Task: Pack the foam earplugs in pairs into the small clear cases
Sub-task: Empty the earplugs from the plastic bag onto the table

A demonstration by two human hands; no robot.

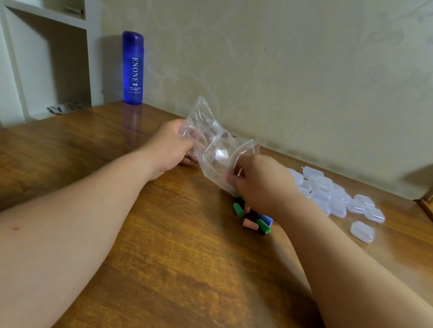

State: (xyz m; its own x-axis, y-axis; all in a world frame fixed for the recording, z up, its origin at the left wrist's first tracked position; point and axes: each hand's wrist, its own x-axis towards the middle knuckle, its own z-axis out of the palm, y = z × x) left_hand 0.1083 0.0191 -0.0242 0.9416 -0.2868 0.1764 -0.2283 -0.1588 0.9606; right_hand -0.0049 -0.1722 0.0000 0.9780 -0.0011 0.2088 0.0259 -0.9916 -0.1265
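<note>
left hand (pixel 173 148): fingers curled round crinkled clear plastic bag (pixel 213 141) | right hand (pixel 262 184): fingers pinch bag's lower edge | tapered foam earplugs (pixel 250 223): two green, one pink, one blue showing, on glossy wooden table (pixel 169 254) under right hand | small rounded clear plastic cases (pixel 327 196): heaped right of the earplugs, overlapping, count unclear

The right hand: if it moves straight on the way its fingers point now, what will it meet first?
Most likely the loose earplugs on the table, lying just below the downturned fingers of the right hand. It also pinches the plastic bag, so depth is hard to judge.
</note>
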